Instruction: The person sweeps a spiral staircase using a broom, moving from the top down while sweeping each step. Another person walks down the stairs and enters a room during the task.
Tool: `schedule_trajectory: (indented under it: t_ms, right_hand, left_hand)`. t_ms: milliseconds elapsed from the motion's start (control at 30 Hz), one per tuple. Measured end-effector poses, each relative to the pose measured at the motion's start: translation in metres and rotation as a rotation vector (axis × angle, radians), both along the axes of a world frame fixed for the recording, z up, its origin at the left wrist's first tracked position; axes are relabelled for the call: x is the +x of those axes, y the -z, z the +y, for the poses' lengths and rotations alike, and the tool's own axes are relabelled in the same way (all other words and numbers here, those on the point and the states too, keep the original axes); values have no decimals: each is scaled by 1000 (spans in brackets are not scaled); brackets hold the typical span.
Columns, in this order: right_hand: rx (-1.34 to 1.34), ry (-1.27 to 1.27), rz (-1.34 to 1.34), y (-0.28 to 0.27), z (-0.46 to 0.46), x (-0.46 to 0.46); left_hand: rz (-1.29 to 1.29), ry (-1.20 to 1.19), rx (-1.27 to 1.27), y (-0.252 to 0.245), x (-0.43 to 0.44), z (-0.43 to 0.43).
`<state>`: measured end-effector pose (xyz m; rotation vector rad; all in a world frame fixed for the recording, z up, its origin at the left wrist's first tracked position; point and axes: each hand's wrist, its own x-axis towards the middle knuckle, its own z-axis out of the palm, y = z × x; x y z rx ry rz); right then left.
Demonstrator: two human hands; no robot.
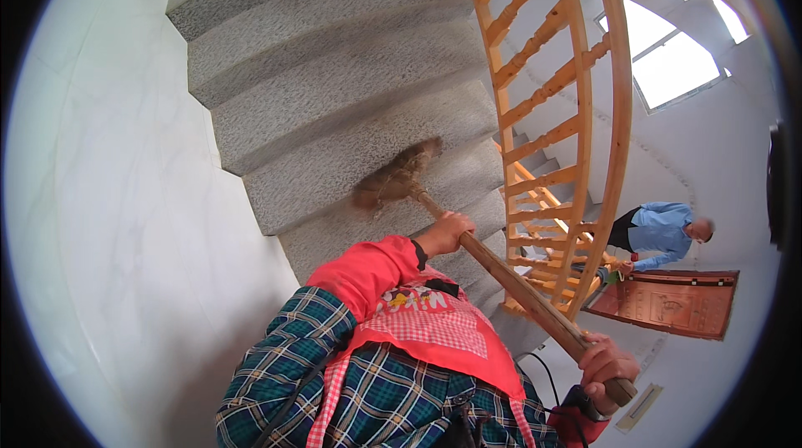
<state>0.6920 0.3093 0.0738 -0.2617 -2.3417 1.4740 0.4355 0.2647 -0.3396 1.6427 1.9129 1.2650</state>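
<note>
Both of my hands grip the wooden handle of a broom, which runs diagonally across my front. My left hand closes around the handle just above the broom head. Near the handle's top end, my right hand is wrapped around it. The brown bristle head, blurred, is over the speckled grey stone steps. A red sleeve cover covers my left forearm, and a red apron hangs over my plaid clothing.
A pale marble-like wall borders the stairs on the left. Along the right runs a wooden banister with turned balusters. Beyond it, a person in a blue shirt is near a reddish-brown door. A bright window is above.
</note>
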Motion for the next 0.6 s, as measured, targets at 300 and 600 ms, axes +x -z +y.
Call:
schedule_trajectory:
  t_ms: [300, 600]
  right_hand:
    - [-10, -327, 208, -35, 29, 17]
    - [-98, -348, 117, 72, -17, -57]
  left_hand:
    - [-43, 145, -18, -62, 1, -25]
    - [246, 1, 59, 29, -95, -123]
